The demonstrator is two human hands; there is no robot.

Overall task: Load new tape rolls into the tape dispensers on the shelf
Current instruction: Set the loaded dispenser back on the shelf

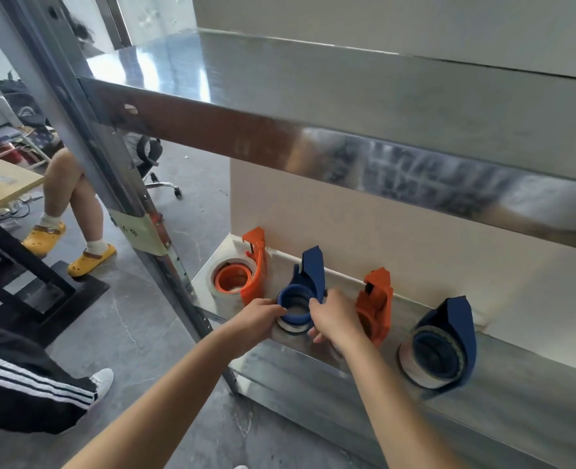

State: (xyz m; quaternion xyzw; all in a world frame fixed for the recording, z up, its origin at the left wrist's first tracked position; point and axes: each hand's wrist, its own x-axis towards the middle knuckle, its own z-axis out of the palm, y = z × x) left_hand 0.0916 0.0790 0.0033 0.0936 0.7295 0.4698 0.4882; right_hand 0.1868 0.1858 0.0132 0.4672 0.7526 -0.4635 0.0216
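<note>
Steel rack [86, 137]: filled most of the frame, slanted post running from upper left down to centre.
Upper shelf [313, 106]: bare shiny metal, crossed the frame from centre left to the right edge.
Lower shelf [313, 363]: lower centre to lower right, carried four dispensers in a row along the pale wall [347, 225].
Floor [164, 333]: grey, lower left and centre.
Desk [5, 187]: wood top, black frame, left edge of frame.
Seated person [73, 191]: left of the post, bare legs, yellow clogs [90, 260], only partly in view.
Striped trouser leg [25, 377]: black with white stripes, lower left corner, white shoe [105, 379] at its end.
Far-right blue dispenser [445, 343]: right of centre, a white roll [415, 370] seated in it.
Left orange dispenser [252, 265]: leftmost in the row, roll [234, 277] around its orange hub.
Right orange dispenser [374, 306]: third in the row, just beside the right hand, lower part hidden behind it.
Held blue dispenser [305, 289]: second in the row, resting on the lower shelf, round hub facing up.
Tape roll [293, 328]: pale, under the blue hub, only its lower edge showed.
Left hand [256, 319]: fingers curled against the left side of the held blue dispenser's hub, gripping it.
Right hand [334, 319]: wrapped round the right side of the same dispenser, thumb at the hub rim.
Paper note [137, 233]: taped on the post, writing too small to read.
</note>
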